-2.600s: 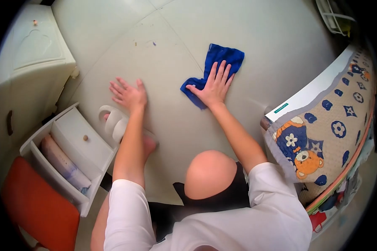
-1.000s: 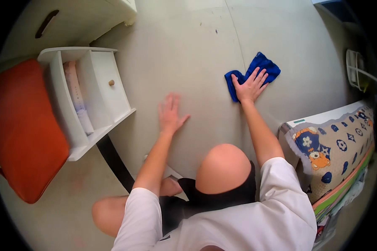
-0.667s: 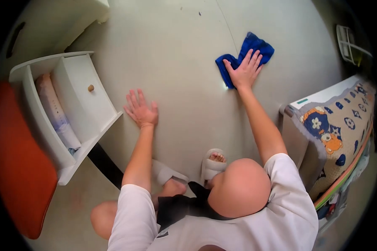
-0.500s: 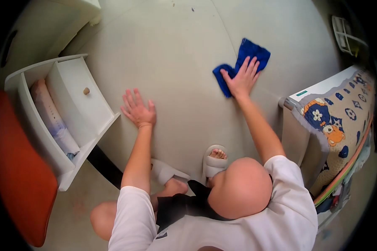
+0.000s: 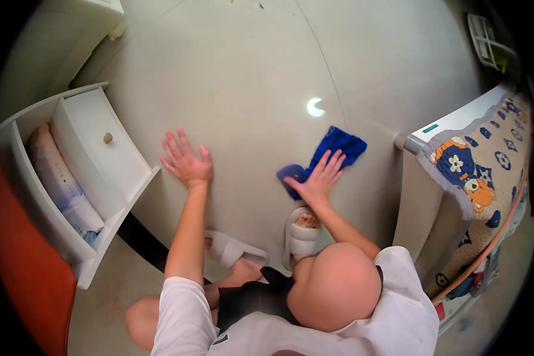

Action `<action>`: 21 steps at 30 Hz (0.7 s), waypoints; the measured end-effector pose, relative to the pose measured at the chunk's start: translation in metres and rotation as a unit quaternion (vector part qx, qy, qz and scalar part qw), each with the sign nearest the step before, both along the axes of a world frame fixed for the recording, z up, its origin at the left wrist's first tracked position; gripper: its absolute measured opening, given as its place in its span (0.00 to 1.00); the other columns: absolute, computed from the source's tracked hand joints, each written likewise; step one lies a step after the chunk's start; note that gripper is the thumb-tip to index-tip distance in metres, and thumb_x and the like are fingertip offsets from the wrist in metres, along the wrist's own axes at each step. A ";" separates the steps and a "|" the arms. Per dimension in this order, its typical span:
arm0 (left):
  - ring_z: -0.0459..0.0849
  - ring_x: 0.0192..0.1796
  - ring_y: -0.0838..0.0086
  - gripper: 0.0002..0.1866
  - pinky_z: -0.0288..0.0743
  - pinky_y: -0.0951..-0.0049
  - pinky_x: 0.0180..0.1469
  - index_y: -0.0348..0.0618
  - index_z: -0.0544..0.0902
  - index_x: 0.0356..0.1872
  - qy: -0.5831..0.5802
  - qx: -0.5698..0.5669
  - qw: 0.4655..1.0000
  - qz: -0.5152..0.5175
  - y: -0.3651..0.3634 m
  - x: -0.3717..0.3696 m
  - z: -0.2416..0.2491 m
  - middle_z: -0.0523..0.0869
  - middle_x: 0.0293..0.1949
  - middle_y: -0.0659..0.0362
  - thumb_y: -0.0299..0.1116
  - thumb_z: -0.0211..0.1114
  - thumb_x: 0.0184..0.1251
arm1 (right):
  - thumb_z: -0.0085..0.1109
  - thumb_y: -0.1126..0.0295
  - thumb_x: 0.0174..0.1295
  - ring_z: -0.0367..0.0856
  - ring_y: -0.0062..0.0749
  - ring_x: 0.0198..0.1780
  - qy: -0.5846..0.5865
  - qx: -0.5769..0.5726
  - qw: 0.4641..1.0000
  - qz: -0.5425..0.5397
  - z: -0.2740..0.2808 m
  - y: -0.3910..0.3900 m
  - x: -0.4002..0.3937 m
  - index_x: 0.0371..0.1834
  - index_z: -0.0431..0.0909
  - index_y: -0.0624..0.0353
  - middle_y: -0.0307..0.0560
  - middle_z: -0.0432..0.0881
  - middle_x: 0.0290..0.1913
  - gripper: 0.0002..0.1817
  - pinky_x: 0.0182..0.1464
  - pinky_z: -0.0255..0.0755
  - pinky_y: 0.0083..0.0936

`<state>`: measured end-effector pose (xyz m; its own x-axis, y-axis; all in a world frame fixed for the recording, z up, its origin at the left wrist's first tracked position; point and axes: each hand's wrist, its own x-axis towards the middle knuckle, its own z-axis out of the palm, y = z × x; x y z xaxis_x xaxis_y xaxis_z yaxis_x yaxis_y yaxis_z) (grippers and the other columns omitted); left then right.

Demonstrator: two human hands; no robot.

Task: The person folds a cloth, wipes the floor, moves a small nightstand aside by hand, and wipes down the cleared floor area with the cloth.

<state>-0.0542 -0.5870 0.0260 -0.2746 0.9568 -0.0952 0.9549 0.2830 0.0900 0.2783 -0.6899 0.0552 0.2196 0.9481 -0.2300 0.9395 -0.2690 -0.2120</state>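
Note:
A blue cloth (image 5: 341, 148) lies bunched on the pale floor (image 5: 243, 77), its left corner folded out to the side. Pressing down on it is my right hand (image 5: 321, 178), palm flat and fingers spread, just ahead of my slippered foot. My left hand (image 5: 188, 161) rests open on the bare floor to the left, fingers splayed, holding nothing. The small white cabinet (image 5: 104, 148) with a round knob is the thing nearest to it.
An orange-red seat (image 5: 26, 267) stands at the left edge. To the right is a piece of furniture under a bear-patterned quilted cover (image 5: 486, 172). A white rack (image 5: 486, 44) stands far right. White slippers (image 5: 237, 249) are on my feet. A bright reflection shows on the floor.
My right hand has drawn the blue cloth back toward my foot and slightly left. A bright crescent reflection now shows on the floor. My left hand stays planted; the view has shifted slightly.

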 end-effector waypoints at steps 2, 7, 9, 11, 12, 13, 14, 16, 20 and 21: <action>0.48 0.91 0.55 0.46 0.34 0.35 0.87 0.57 0.59 0.89 -0.002 0.004 1.000 0.002 0.003 0.000 0.000 0.52 0.91 0.57 0.55 0.59 0.70 | 0.79 0.25 0.44 0.27 0.75 0.90 0.017 0.012 1.000 -0.002 -0.001 0.044 -0.017 0.90 0.37 0.69 0.76 0.33 0.90 0.84 0.82 0.32 0.77; 0.48 0.91 0.54 0.46 0.34 0.36 0.87 0.58 0.60 0.89 -0.001 0.014 1.000 0.000 0.002 -0.001 -0.003 0.52 0.91 0.56 0.55 0.60 0.70 | 0.72 0.21 0.49 0.32 0.76 0.89 0.021 0.100 0.995 -0.018 -0.014 0.178 -0.061 0.89 0.42 0.71 0.77 0.38 0.89 0.81 0.82 0.31 0.76; 0.48 0.91 0.54 0.46 0.33 0.36 0.87 0.58 0.60 0.89 -0.001 0.014 1.000 0.000 0.002 -0.002 -0.001 0.52 0.91 0.55 0.55 0.60 0.70 | 0.69 0.18 0.50 0.33 0.76 0.89 0.009 0.108 0.993 -0.041 -0.013 0.232 -0.079 0.89 0.43 0.72 0.79 0.40 0.88 0.80 0.83 0.29 0.75; 0.48 0.91 0.54 0.46 0.33 0.37 0.87 0.58 0.60 0.89 -0.001 0.006 1.000 0.005 0.003 -0.001 0.001 0.52 0.91 0.56 0.55 0.60 0.70 | 0.66 0.18 0.50 0.34 0.75 0.89 0.012 0.121 0.990 -0.066 -0.016 0.280 -0.092 0.89 0.46 0.72 0.78 0.42 0.89 0.79 0.84 0.28 0.73; 0.48 0.91 0.55 0.45 0.34 0.37 0.87 0.57 0.60 0.89 0.002 0.007 1.000 0.002 0.002 -0.002 0.002 0.53 0.91 0.56 0.54 0.60 0.71 | 0.66 0.18 0.50 0.34 0.74 0.90 0.017 0.114 0.990 -0.079 -0.017 0.297 -0.098 0.89 0.46 0.72 0.77 0.41 0.89 0.79 0.84 0.27 0.72; 0.48 0.91 0.55 0.45 0.35 0.37 0.87 0.57 0.60 0.89 0.005 0.007 1.000 -0.001 0.002 -0.002 0.002 0.53 0.90 0.56 0.54 0.59 0.72 | 0.66 0.19 0.52 0.33 0.72 0.90 0.021 0.114 0.990 -0.084 -0.017 0.307 -0.102 0.89 0.45 0.72 0.76 0.41 0.89 0.78 0.85 0.26 0.71; 0.49 0.91 0.56 0.44 0.35 0.37 0.87 0.56 0.60 0.89 0.006 0.008 1.000 -0.002 0.001 -0.003 0.002 0.53 0.90 0.56 0.53 0.59 0.73 | 0.65 0.19 0.53 0.32 0.72 0.90 0.022 0.124 0.989 -0.074 -0.016 0.309 -0.103 0.89 0.46 0.72 0.76 0.41 0.90 0.77 0.85 0.26 0.71; 0.48 0.91 0.56 0.44 0.36 0.37 0.87 0.56 0.61 0.88 0.003 0.004 1.000 0.001 0.000 -0.002 0.003 0.53 0.90 0.56 0.53 0.59 0.72 | 0.65 0.19 0.54 0.32 0.72 0.90 0.023 0.143 0.988 -0.054 -0.024 0.305 -0.097 0.89 0.46 0.72 0.75 0.41 0.90 0.76 0.85 0.27 0.70; 0.48 0.91 0.57 0.45 0.37 0.36 0.87 0.56 0.61 0.88 0.003 -0.007 1.000 0.003 0.003 -0.002 0.005 0.53 0.90 0.56 0.54 0.60 0.71 | 0.67 0.20 0.54 0.31 0.71 0.90 -0.009 0.116 0.993 0.006 -0.020 0.244 -0.056 0.89 0.43 0.71 0.74 0.38 0.90 0.77 0.85 0.29 0.71; 0.48 0.91 0.57 0.45 0.37 0.36 0.87 0.56 0.61 0.88 0.001 -0.007 1.000 0.002 0.004 -0.002 0.004 0.53 0.90 0.55 0.54 0.60 0.71 | 0.68 0.20 0.53 0.31 0.71 0.90 -0.030 0.102 0.994 -0.004 -0.017 0.225 -0.041 0.90 0.42 0.70 0.74 0.37 0.90 0.78 0.85 0.30 0.71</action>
<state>-0.0559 -0.5832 0.0304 -0.2787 0.9543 -0.1077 0.9539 0.2881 0.0844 0.2374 -0.4650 0.0384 0.2358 0.9716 -0.0201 0.9499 -0.2348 -0.2063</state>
